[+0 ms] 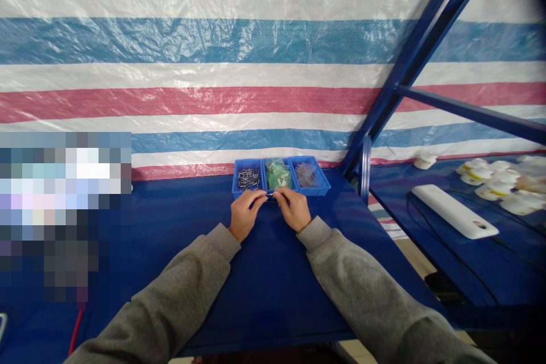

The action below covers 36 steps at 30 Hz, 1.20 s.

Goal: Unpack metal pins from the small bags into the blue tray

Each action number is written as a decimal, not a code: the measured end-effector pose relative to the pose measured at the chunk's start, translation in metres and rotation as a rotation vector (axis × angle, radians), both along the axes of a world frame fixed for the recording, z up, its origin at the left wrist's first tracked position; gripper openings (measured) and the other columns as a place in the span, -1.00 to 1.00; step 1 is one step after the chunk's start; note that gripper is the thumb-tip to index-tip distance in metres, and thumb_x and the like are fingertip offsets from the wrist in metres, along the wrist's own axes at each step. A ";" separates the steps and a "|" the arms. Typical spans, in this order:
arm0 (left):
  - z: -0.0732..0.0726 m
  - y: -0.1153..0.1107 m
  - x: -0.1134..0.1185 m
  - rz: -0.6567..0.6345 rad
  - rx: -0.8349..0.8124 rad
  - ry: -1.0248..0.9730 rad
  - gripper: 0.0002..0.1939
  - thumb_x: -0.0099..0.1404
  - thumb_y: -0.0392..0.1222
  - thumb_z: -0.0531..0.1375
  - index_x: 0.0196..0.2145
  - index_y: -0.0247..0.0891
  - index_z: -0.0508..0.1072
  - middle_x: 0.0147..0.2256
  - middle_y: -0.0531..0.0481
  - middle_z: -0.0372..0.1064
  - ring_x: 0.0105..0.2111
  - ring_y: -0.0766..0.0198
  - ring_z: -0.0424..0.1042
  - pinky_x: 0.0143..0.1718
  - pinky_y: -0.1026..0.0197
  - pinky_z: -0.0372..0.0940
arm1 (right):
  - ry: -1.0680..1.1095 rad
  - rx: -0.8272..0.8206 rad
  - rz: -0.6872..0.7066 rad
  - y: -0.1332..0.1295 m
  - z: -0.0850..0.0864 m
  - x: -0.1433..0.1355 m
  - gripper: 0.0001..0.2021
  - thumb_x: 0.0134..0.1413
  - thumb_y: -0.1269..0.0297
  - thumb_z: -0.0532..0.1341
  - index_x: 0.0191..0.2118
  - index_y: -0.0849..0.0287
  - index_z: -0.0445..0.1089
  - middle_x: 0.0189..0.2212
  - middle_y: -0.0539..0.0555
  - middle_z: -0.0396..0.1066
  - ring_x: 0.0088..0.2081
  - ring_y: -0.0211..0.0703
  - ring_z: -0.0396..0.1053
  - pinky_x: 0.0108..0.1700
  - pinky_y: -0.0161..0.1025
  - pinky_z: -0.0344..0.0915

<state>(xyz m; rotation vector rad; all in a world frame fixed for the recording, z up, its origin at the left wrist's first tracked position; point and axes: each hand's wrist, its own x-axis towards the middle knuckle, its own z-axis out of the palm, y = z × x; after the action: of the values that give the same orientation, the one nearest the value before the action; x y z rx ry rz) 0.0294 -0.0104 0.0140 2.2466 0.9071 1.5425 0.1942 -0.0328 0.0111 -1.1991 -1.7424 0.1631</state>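
Note:
My left hand (245, 215) and my right hand (293, 209) meet in front of the blue bins, both closed in a fingertip pinch. Between them they hold a small thin piece (269, 195), pale and screw-like, too small to make out fully. Just beyond my left hand is a blue bin of metal screws (248, 178). The middle bin holds green plastic bagging (276, 170) with small white pieces (282, 181) at its near side. In the right bin lie clear plastic bags (306, 175).
A blue table (264, 290) lies under my arms. Striped sheeting (213, 99) hangs behind it, beside a slanted blue frame (396, 85). On the right table are a long white device (454, 210), cables and several white round parts (499, 179). A blurred-out area covers the left.

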 end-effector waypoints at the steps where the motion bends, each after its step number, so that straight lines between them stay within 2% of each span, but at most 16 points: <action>1: 0.000 0.000 0.000 -0.001 0.007 0.005 -0.87 0.27 -0.19 0.17 -0.27 -0.25 0.48 -0.31 -0.02 0.49 -0.30 0.29 0.46 -0.18 0.24 0.33 | -0.007 -0.012 -0.007 0.000 0.000 0.000 -0.73 0.27 0.21 0.00 -0.38 0.17 0.34 -0.53 0.02 0.39 -0.48 -0.24 0.36 -0.37 -0.34 0.22; 5: -0.001 0.001 0.000 0.020 0.000 0.021 -0.85 0.30 -0.18 0.14 -0.32 -0.26 0.48 -0.37 -0.01 0.47 -0.36 0.31 0.44 -0.25 0.26 0.32 | -0.021 -0.045 0.002 0.000 0.000 0.001 -0.66 0.28 0.20 -0.03 -0.47 0.16 0.31 -0.61 0.00 0.32 -0.54 -0.27 0.31 -0.40 -0.35 0.19; 11: -0.001 0.001 -0.001 0.053 -0.029 0.080 -0.78 0.33 -0.16 0.09 -0.41 -0.28 0.44 -0.51 0.04 0.36 -0.49 0.36 0.33 -0.38 0.30 0.24 | 0.035 -0.028 0.014 -0.001 0.000 0.000 -0.79 0.22 0.18 0.07 -0.21 0.16 0.37 -0.46 0.01 0.42 -0.49 -0.26 0.34 -0.36 -0.34 0.24; 16: 0.000 0.001 -0.003 0.065 -0.056 0.078 -0.73 0.34 -0.17 0.07 -0.48 -0.29 0.40 -0.54 0.07 0.31 -0.51 0.38 0.30 -0.39 0.32 0.20 | 0.014 0.006 0.057 0.001 -0.004 -0.001 -0.76 0.24 0.18 0.05 -0.30 0.17 0.39 -0.41 0.06 0.45 -0.40 -0.21 0.40 -0.29 -0.31 0.27; 24: 0.002 0.001 -0.001 -0.011 -0.034 0.006 -0.88 0.28 -0.18 0.15 -0.35 -0.28 0.42 -0.40 0.00 0.39 -0.38 0.33 0.38 -0.30 0.27 0.28 | -0.049 -0.010 0.080 0.003 -0.005 0.000 -0.67 0.27 0.16 -0.01 -0.40 0.17 0.40 -0.49 0.06 0.43 -0.41 -0.21 0.39 -0.31 -0.31 0.25; 29: 0.004 -0.002 0.000 -0.063 -0.049 -0.033 -0.92 0.33 -0.24 0.08 -0.28 -0.27 0.35 -0.16 -0.10 0.43 -0.13 0.24 0.42 -0.07 0.16 0.30 | -0.066 -0.022 0.013 0.004 -0.005 0.001 -0.65 0.27 0.17 -0.02 -0.45 0.17 0.37 -0.56 0.03 0.37 -0.49 -0.24 0.33 -0.36 -0.32 0.20; 36: -0.002 0.000 0.001 -0.028 -0.058 0.069 -0.90 0.34 -0.25 0.06 -0.25 -0.27 0.36 -0.28 -0.05 0.45 -0.23 0.28 0.46 -0.15 0.21 0.33 | -0.035 -0.002 -0.055 0.002 -0.002 0.002 -0.64 0.27 0.17 -0.02 -0.47 0.17 0.35 -0.59 0.02 0.33 -0.52 -0.26 0.28 -0.38 -0.32 0.16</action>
<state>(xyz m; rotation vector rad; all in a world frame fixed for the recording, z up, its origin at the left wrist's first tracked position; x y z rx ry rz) 0.0306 -0.0106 0.0117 2.2746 0.9234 1.4166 0.1960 -0.0305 0.0094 -1.2568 -1.7375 0.1113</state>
